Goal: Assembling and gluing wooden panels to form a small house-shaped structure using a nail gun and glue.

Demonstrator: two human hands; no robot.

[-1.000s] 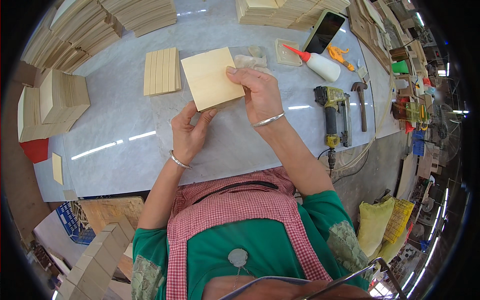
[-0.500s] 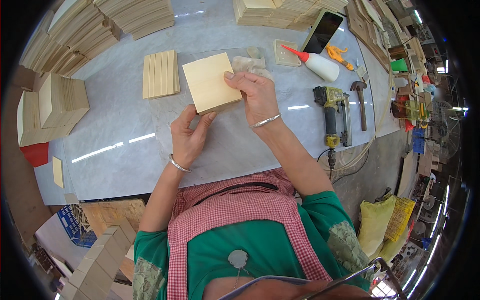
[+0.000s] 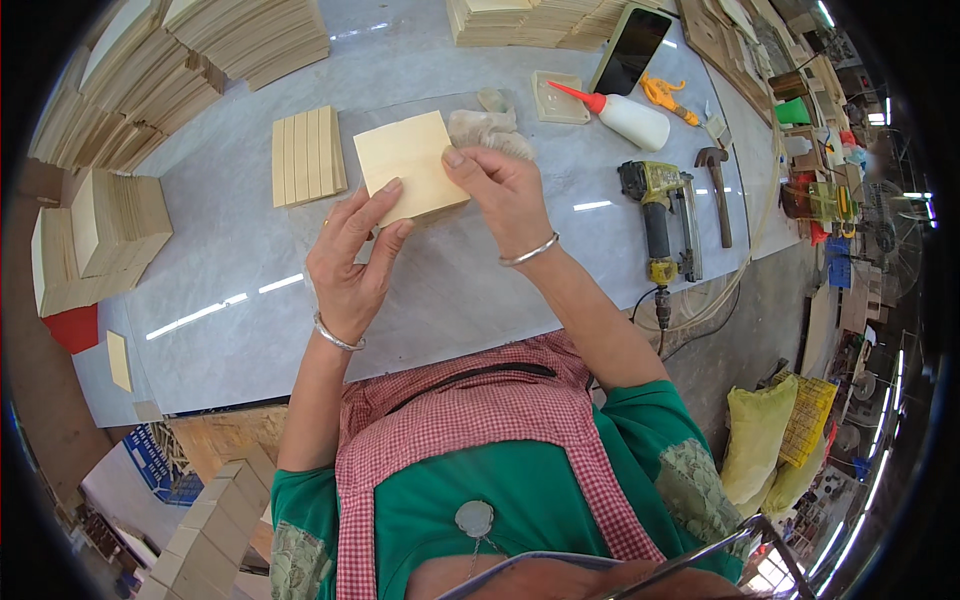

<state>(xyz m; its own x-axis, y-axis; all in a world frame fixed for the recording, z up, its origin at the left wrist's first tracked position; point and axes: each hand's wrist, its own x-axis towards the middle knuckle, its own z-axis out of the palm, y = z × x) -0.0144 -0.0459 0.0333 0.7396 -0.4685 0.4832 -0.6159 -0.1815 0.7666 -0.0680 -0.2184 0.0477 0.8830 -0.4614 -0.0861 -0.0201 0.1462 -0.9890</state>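
Observation:
Between both hands I hold a square, pale wooden piece (image 3: pixel 408 158) above the table, its broad face turned up and a thin side edge showing below. My left hand (image 3: pixel 352 240) grips its lower left corner, fingers on the face and thumb at the bottom edge. At the right edge, my right hand (image 3: pixel 500 192) pinches it with the thumb on top; its other fingers are partly hidden. Just left of the piece lies a row of narrow wooden strips (image 3: pixel 308 157). Behind my right hand sits a crumpled, translucent plastic wad (image 3: pixel 490 130).
Wooden panel stacks (image 3: pixel 250 40) line the back left, with another stack (image 3: pixel 125 225) at the left edge. Rightward are a small tray (image 3: pixel 562 97), white glue bottle (image 3: pixel 635 122) with red nozzle, phone (image 3: pixel 630 50), yellow-black nail gun (image 3: pixel 660 220) with hose, and hammer (image 3: pixel 717 195).
My left hand has shifted its hold, its fingers now lying over the face of the wooden piece instead of at the bottom edge. The view has shifted slightly.

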